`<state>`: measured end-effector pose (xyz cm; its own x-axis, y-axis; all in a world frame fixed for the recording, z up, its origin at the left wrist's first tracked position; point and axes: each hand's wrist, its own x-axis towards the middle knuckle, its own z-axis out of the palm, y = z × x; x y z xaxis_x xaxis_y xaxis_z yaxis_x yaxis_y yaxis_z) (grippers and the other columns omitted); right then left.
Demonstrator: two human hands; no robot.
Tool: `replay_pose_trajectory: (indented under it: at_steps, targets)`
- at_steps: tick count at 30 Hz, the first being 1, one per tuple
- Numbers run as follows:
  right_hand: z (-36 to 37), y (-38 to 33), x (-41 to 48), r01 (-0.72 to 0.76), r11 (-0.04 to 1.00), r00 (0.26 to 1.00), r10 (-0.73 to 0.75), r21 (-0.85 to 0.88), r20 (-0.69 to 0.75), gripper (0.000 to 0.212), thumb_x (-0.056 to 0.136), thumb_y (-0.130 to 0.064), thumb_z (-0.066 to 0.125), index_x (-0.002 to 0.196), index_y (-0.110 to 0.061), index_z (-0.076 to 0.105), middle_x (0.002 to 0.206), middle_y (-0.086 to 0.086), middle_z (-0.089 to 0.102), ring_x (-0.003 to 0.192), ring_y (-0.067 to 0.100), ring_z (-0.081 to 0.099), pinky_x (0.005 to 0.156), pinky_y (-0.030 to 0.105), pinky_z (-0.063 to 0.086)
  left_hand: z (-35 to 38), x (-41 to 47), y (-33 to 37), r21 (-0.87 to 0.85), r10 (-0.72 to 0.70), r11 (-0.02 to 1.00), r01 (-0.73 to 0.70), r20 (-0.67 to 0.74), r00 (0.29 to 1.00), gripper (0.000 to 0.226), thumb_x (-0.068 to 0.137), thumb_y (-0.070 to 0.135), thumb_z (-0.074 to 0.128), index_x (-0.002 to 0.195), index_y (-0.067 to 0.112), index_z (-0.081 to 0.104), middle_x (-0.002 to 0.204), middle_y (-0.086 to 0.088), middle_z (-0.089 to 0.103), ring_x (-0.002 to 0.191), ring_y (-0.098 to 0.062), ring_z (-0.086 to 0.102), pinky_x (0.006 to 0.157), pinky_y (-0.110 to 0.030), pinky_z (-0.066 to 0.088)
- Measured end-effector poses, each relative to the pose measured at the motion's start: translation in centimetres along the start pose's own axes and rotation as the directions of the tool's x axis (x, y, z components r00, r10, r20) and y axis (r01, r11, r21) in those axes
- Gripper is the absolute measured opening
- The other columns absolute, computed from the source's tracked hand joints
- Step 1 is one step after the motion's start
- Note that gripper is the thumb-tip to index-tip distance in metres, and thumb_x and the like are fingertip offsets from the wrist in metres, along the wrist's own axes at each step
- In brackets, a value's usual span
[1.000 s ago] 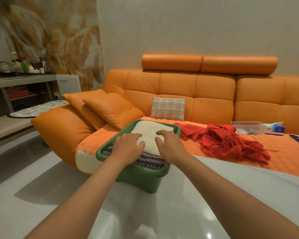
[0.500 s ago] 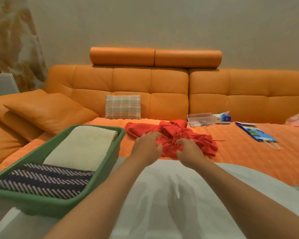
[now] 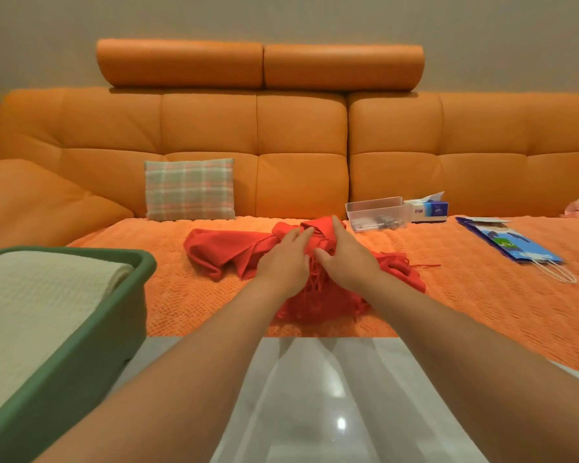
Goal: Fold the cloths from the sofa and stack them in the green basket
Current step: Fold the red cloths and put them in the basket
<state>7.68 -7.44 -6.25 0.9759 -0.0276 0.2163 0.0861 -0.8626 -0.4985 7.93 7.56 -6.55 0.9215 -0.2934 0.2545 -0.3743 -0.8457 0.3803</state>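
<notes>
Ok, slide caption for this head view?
Left hand and right hand touch the crumpled red cloth on the sofa; green basket holds a folded cream cloth.

The sofa [image 3: 301, 128] is showing smooth, slightly shiny leather-like upholstery — its seat cover [image 3: 482, 279] is looking like knobbly matt cloth. On the sofa the red cloth [image 3: 221, 248] is lying soft, matt and fringed. The basket [image 3: 81, 355] by the sofa's front is showing matt plastic; the white surface [image 3: 315, 396] before the sofa is gleaming glossy.
</notes>
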Motion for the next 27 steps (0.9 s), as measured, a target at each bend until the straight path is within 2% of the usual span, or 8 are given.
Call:
replay_pose_trajectory:
  at_steps: [2, 4, 8, 12, 15, 20, 24, 27]
  targets:
    - [0.3, 0.0, 1.3, -0.023, 0.999, 0.999, 0.024, -0.034, 0.033, 0.081, 0.097, -0.042, 0.055, 0.160, -0.024, 0.008, 0.144, 0.010, 0.052, 0.126, 0.032, 0.054, 0.095, 0.041, 0.048, 0.2, 1.1, 0.0, 0.023, -0.013, 1.000, 0.013, 0.026, 1.000, 0.057, 0.103, 0.023, 0.039, 0.156, 0.032, 0.019, 0.162, 0.004, 0.022, 0.139, -0.027, 0.040, 0.102, -0.048, 0.045]
    - [0.4, 0.1, 2.0, 0.002, 0.995, 0.998, 0.004, -0.095, 0.063, 0.065, 0.094, -0.034, 0.060, 0.153, -0.022, 0.036, 0.138, 0.006, 0.060, 0.123, 0.029, 0.056, 0.096, 0.039, 0.049, 0.3, 1.7, -0.2, 0.040, -0.036, 0.999, 0.035, 0.034, 0.999, 0.056, 0.102, 0.024, 0.042, 0.155, 0.033, 0.024, 0.155, 0.002, 0.038, 0.133, -0.028, 0.046, 0.099, -0.045, 0.047]
    - [0.1, 0.2, 1.9, 0.028, 0.999, 0.999, -0.028, -0.020, 0.038, 0.024, 0.089, -0.030, 0.063, 0.110, -0.026, 0.074, 0.112, -0.003, 0.072, 0.103, 0.022, 0.064, 0.081, 0.032, 0.050, -0.1, 1.7, -0.4, 0.032, -0.044, 0.999, 0.045, -0.035, 0.998, 0.035, 0.097, 0.021, 0.052, 0.129, 0.031, 0.061, 0.125, -0.001, 0.063, 0.117, -0.027, 0.058, 0.090, -0.041, 0.050]
    - [-1.1, -0.3, 1.6, 0.022, 0.991, 0.998, -0.013, 0.132, -0.065, 0.010, 0.085, -0.036, 0.065, 0.089, -0.027, 0.066, 0.097, -0.001, 0.064, 0.099, 0.023, 0.056, 0.084, 0.036, 0.046, -1.9, 1.2, 0.2, -0.033, -0.013, 0.999, 0.008, -0.150, 0.989, 0.028, 0.097, 0.023, 0.052, 0.115, 0.029, 0.072, 0.109, -0.002, 0.066, 0.104, -0.026, 0.060, 0.084, -0.038, 0.050]
    - [-2.3, -1.0, 0.7, 0.006, 0.923, 0.999, 0.015, 0.384, -0.051, 0.008, 0.094, -0.029, 0.061, 0.099, -0.022, 0.059, 0.091, -0.009, 0.060, 0.094, 0.018, 0.057, 0.078, 0.031, 0.042, -2.9, 0.7, 1.1, -0.102, -0.013, 0.995, -0.011, -0.229, 0.973, 0.029, 0.100, 0.024, 0.050, 0.119, 0.026, 0.071, 0.106, -0.003, 0.064, 0.101, -0.025, 0.059, 0.084, -0.038, 0.049]
    - [-3.8, -1.6, -3.0, 0.078, 0.931, 0.996, -0.056, 0.355, -0.074, 0.023, 0.087, -0.031, 0.074, 0.102, -0.023, 0.057, 0.090, -0.009, 0.061, 0.085, 0.012, 0.057, 0.073, 0.031, 0.044, -4.6, -2.0, 2.8, -0.200, -0.023, 0.979, -0.043, -0.315, 0.949, 0.026, 0.099, 0.016, 0.047, 0.108, 0.018, 0.071, 0.104, -0.006, 0.071, 0.096, -0.027, 0.063, 0.081, -0.039, 0.050]
    - [-5.4, -2.4, -6.8, 0.145, 0.954, 0.989, -0.146, 0.262, -0.016, 0.012, 0.080, -0.026, 0.079, 0.079, -0.016, 0.073, 0.074, 0.003, 0.069, 0.074, 0.025, 0.064, 0.072, 0.047, 0.053, -6.1, -5.8, 3.0, -0.256, -0.015, 0.965, -0.054, -0.258, 0.966, 0.020, 0.100, 0.016, 0.044, 0.100, 0.016, 0.064, 0.094, -0.011, 0.070, 0.088, -0.033, 0.062, 0.075, -0.043, 0.047]
    - [-6.4, -4.2, -10.4, 0.067, 0.896, 0.993, -0.105, 0.439, 0.062, 0.014, 0.089, -0.027, 0.070, 0.087, -0.013, 0.074, 0.084, 0.012, 0.072, 0.080, 0.026, 0.068, 0.080, 0.050, 0.056, -8.0, -9.0, 3.6, -0.328, -0.050, 0.944, -0.017, -0.194, 0.980, 0.023, 0.102, 0.016, 0.040, 0.095, 0.011, 0.061, 0.091, -0.010, 0.068, 0.086, -0.030, 0.060, 0.077, -0.044, 0.046]
